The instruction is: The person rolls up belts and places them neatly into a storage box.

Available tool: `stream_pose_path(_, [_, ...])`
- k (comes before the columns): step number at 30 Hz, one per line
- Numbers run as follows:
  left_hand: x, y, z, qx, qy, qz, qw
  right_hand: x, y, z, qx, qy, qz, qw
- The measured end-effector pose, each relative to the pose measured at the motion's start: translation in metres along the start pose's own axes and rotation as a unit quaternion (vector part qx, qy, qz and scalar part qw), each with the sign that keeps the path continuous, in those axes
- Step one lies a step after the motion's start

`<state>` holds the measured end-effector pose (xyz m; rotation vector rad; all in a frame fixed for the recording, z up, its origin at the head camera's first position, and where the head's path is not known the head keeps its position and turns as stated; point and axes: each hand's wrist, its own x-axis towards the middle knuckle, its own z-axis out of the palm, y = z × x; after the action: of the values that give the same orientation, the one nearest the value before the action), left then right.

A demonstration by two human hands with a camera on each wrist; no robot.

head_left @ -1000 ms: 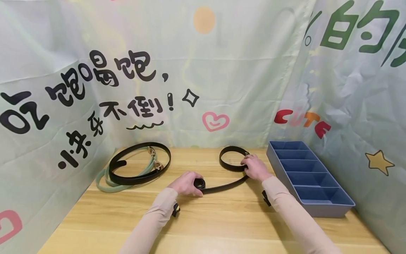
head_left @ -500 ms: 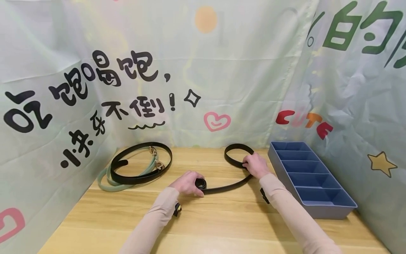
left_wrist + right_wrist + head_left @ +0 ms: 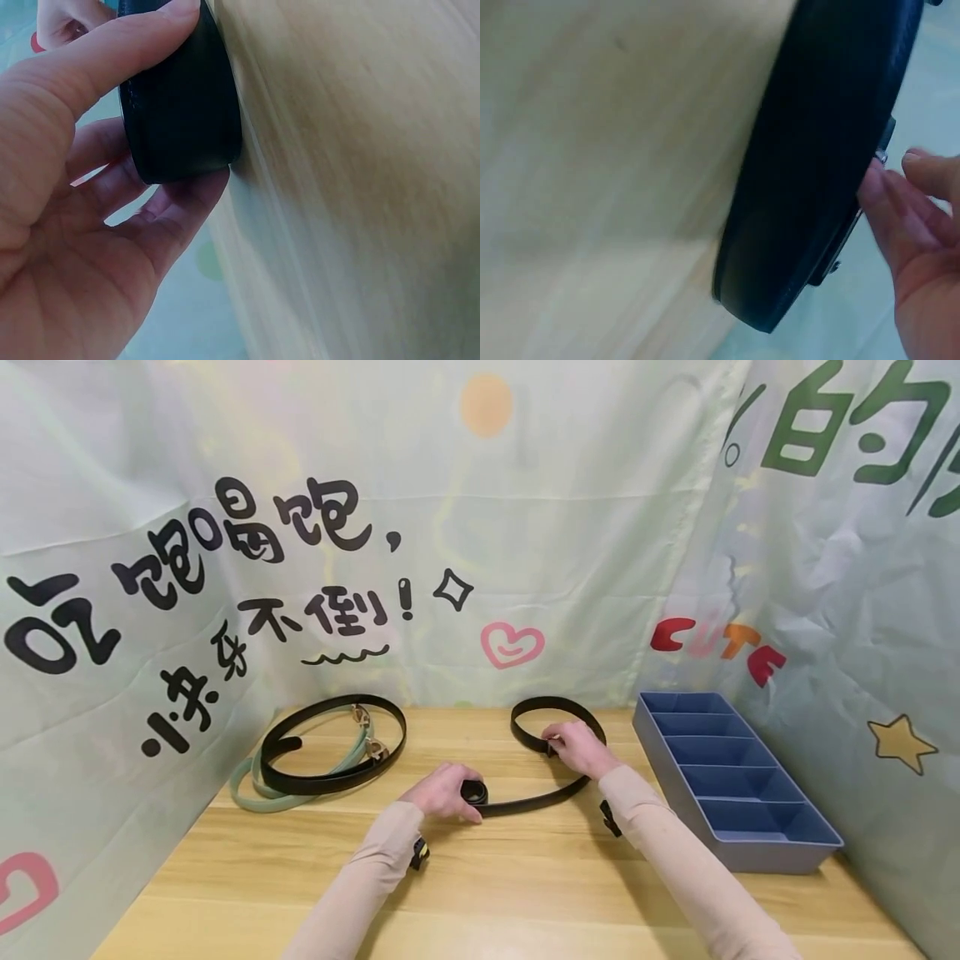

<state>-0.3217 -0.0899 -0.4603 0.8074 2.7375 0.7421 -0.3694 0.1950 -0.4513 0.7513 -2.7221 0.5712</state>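
Observation:
A black belt stands on its edge on the wooden table, one end rolled into a small tight coil and the other bent into a wide loop. My left hand grips the coil, thumb on one side and fingers round the other; the left wrist view shows the dark roll between them. At the loop's near side, the right hand pinches the belt's other end. Bits of metal show beside the right fingertips in the right wrist view, behind the dark strap.
At the left lie a looped black belt and a pale green belt, with gold-coloured buckles. A blue-grey tray with several compartments stands at the right. Printed cloth walls the table in at the back and sides.
My right hand has moved left along the near side of the loop, carrying the belt's end with it, and the loop has shifted. The left hand stays on the coil.

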Motion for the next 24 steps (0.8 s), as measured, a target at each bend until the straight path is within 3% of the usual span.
stream_pose_path(5, [-0.001,0.0,0.001,0.008,0.002,-0.002,1.0,-0.007,-0.01,0.01,0.012,-0.003,-0.076,0.9971])
stream_pose_path(11, [0.0,0.001,0.002,0.015,0.012,-0.011,0.9998,-0.014,-0.029,0.021,-0.019,-0.003,-0.134,0.9908])
stream_pose_path(19, [0.001,0.003,0.003,0.016,0.022,-0.001,0.9996,-0.017,-0.068,0.03,0.024,-0.098,-0.165,0.9811])
stream_pose_path(24, [0.003,0.004,0.003,0.015,0.024,0.002,0.9996,-0.018,-0.08,0.034,0.029,-0.125,-0.184,0.9744])
